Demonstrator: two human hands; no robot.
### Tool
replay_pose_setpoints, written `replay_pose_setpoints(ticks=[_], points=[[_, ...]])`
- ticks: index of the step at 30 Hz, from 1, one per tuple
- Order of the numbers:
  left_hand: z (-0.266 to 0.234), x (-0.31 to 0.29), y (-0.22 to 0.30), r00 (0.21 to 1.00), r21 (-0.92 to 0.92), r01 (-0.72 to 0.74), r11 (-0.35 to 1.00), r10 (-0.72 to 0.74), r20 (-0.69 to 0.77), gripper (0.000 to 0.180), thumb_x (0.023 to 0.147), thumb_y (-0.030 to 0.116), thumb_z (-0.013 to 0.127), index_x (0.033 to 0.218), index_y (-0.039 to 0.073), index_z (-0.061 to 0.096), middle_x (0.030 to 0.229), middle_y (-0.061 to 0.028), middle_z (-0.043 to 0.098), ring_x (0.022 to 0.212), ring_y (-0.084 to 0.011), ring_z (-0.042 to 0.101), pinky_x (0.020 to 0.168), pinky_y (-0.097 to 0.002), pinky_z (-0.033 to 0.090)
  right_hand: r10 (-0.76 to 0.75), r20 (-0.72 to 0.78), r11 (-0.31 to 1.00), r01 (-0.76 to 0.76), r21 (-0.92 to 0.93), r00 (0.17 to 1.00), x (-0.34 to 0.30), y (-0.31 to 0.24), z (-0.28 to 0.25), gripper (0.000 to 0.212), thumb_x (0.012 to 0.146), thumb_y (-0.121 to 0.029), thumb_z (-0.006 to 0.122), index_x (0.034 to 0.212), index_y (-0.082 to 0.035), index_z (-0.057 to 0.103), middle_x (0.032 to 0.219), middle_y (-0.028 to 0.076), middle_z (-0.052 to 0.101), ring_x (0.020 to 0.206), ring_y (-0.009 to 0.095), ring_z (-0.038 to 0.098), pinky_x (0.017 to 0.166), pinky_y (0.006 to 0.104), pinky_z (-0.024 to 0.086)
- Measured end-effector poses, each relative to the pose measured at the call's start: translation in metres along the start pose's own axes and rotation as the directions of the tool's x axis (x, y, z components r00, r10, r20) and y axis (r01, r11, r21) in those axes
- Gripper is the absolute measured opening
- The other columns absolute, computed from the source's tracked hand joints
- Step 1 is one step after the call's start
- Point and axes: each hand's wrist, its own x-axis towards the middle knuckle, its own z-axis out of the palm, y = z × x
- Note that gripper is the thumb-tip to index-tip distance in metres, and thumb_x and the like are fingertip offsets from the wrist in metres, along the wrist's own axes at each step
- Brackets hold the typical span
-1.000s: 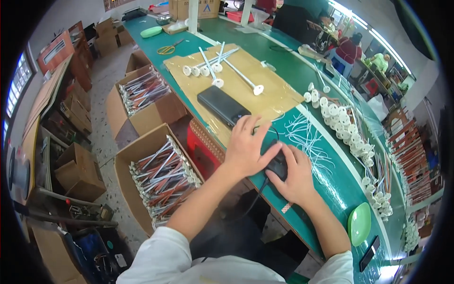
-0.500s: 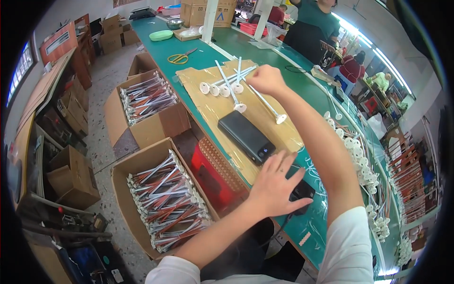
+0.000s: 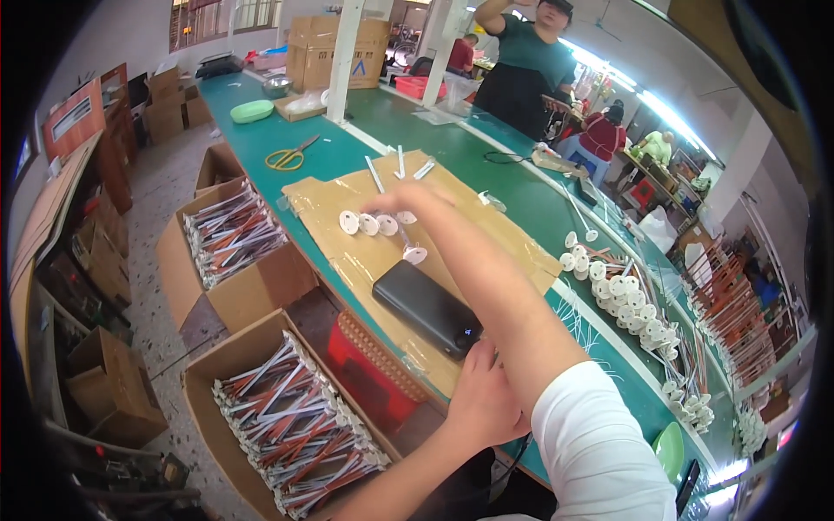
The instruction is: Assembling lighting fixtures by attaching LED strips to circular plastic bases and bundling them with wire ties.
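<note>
Several white strips with round white discs (image 3: 368,226) at their ends lie on a sheet of brown cardboard (image 3: 512,252). My right hand (image 3: 408,201) is over these strips, fingers stretched out to the left by the discs; its underside is hidden. Just nearer to me lies a black power bank (image 3: 426,306) with a small lit display. My left hand (image 3: 480,401) is beside the power bank's near end. My right forearm covers part of that hand, so its grip does not show.
Two open cartons (image 3: 195,382) of brown and white strips stand left of the green table (image 3: 234,139), beside a red stool (image 3: 369,369). Yellow-handled scissors (image 3: 287,158) lie farther off. More white-disc pieces (image 3: 621,295) are heaped at right, near a green dish (image 3: 669,451). Other people are beyond.
My right hand has moved from the far ends of the strips toward the discs, its fist loosened. My left hand, spread before, has drawn in behind the right forearm. The view has shifted.
</note>
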Motion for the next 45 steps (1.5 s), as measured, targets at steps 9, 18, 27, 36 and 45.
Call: replay_pose_setpoints(ticks=[9, 18, 27, 36, 45], points=[[0.007, 0.003, -0.001, 0.975, 0.252, -0.209, 0.945, 0.22, -0.017, 0.059, 0.068, 0.036, 0.074, 0.117, 0.005, 0.064, 0.129, -0.0221, 0.05, 0.124, -0.0441, 0.042, 0.104, -0.0514, 0.036, -0.447, -0.565, 0.835, 0.55, 0.014, 0.693, 0.127, 0.044, 0.023, 0.043, 0.06, -0.043, 0.08, 0.084, -0.007, 0.077, 0.09, 0.007, 0.075, 0.082, 0.02, 0.072, 0.07, 0.0312, 0.055], [0.005, 0.005, 0.015, 0.973, 0.328, -0.204, 0.922, 0.229, -0.039, 0.052, 0.076, 0.044, 0.076, 0.104, 0.002, 0.065, 0.126, -0.0225, 0.054, 0.122, -0.0441, 0.046, 0.101, -0.0529, 0.04, -0.311, -0.828, 0.592, 0.776, 0.215, 0.467, 0.104, 0.127, 0.019, 0.043, 0.063, -0.018, 0.075, 0.101, 0.001, 0.068, 0.093, 0.022, 0.07, 0.088, 0.033, 0.069, 0.08, 0.0393, 0.054], [0.008, 0.008, 0.022, 0.961, 0.349, -0.224, 0.91, 0.265, -0.074, 0.048, 0.073, 0.037, 0.08, 0.1, 0.001, 0.064, 0.117, -0.0216, 0.057, 0.115, -0.0414, 0.051, 0.099, -0.0489, 0.043, -0.051, -0.971, 0.059, 0.971, 0.232, 0.235, 0.062, 0.203, 0.033, 0.054, 0.066, -0.01, 0.077, 0.114, -0.002, 0.055, 0.087, 0.011, 0.067, 0.079, 0.02, 0.067, 0.074, 0.0341, 0.053], [0.015, 0.003, 0.025, 0.959, 0.377, -0.234, 0.896, 0.276, -0.06, 0.046, 0.074, 0.032, 0.079, 0.102, 0.0, 0.062, 0.116, -0.0219, 0.056, 0.111, -0.0417, 0.051, 0.098, -0.0483, 0.043, -0.125, -0.965, -0.004, 0.972, 0.234, 0.232, 0.037, 0.225, 0.056, 0.02, 0.085, -0.022, 0.065, 0.092, -0.004, 0.068, 0.084, 0.013, 0.072, 0.076, 0.019, 0.069, 0.073, 0.0333, 0.053], [0.028, 0.034, 0.076, 0.782, 0.469, -0.194, 0.861, 0.425, -0.456, 0.057, 0.073, 0.014, 0.08, 0.12, -0.002, 0.052, 0.13, -0.0223, 0.05, 0.118, -0.0378, 0.05, 0.098, -0.0443, 0.042, -0.008, -1.0, -0.416, 0.909, -0.006, -0.01, -0.071, 0.335, 0.098, 0.017, 0.101, -0.023, 0.054, 0.095, -0.008, 0.047, 0.06, -0.003, 0.041, 0.049, 0.009, 0.039, 0.047, 0.0265, 0.033]])
